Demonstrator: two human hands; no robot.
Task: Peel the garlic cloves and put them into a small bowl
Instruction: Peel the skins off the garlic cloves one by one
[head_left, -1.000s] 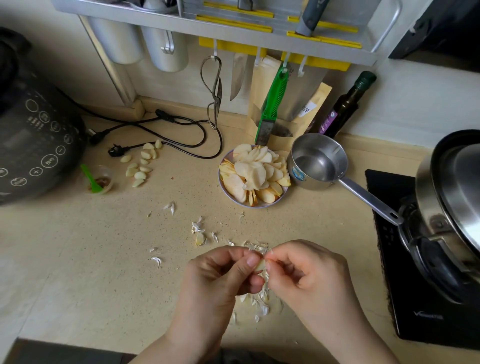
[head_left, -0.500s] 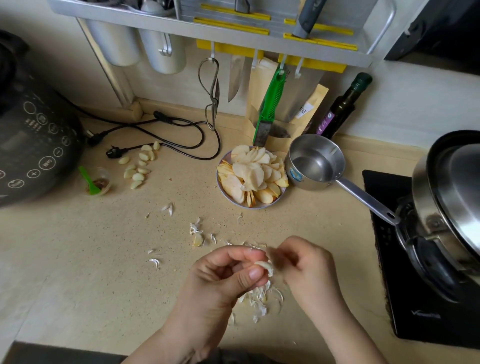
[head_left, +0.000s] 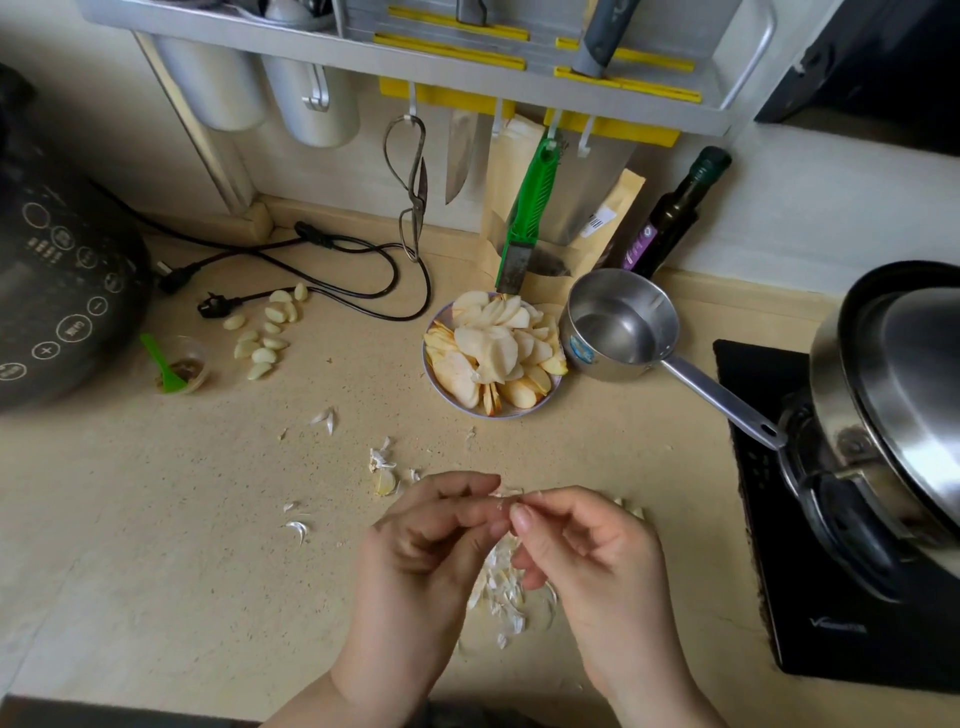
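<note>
- The left hand (head_left: 426, 551) and right hand (head_left: 587, 556) meet low in the view, at about 6 o'clock, fingers of both curled inward toward each other.
- Between their fingertips sits a garlic clove (head_left: 506, 500), mostly hidden; only a pale papery edge shows. Both hands pinch it, the left from 9 o'clock and the right from 3 o'clock.
- Right below the hands, a heap of garlic skins (head_left: 501, 592) lies on the counter (head_left: 156, 519); loose scraps are scattered toward 10 o'clock of the hands.
- A single clove (head_left: 385, 482) lies on the counter just at 10 o'clock of the left hand, among skin scraps.
- A cluster of peeled cloves (head_left: 262, 335) lies on the counter far off at 10 o'clock, near a black power plug (head_left: 215, 306).
- Just at 8 o'clock of that cluster stands a small clear cup (head_left: 189, 364) with a green spoon (head_left: 161, 364) in it, beside the dark cooker (head_left: 57, 291).
- At 12 o'clock of the hands sits a plate of sliced fruit (head_left: 493, 358), and touching it at 3 o'clock is a steel saucepan (head_left: 618, 325), its handle reaching toward the black stove (head_left: 831, 597).
- A lidded pot (head_left: 893, 415) stands on the stove at the right edge.
- Scissors (head_left: 413, 187), a knife and a green-handled tool (head_left: 530, 218) hang from the rack at 12 o'clock; a dark bottle (head_left: 675, 213) stands at 1 o'clock.
</note>
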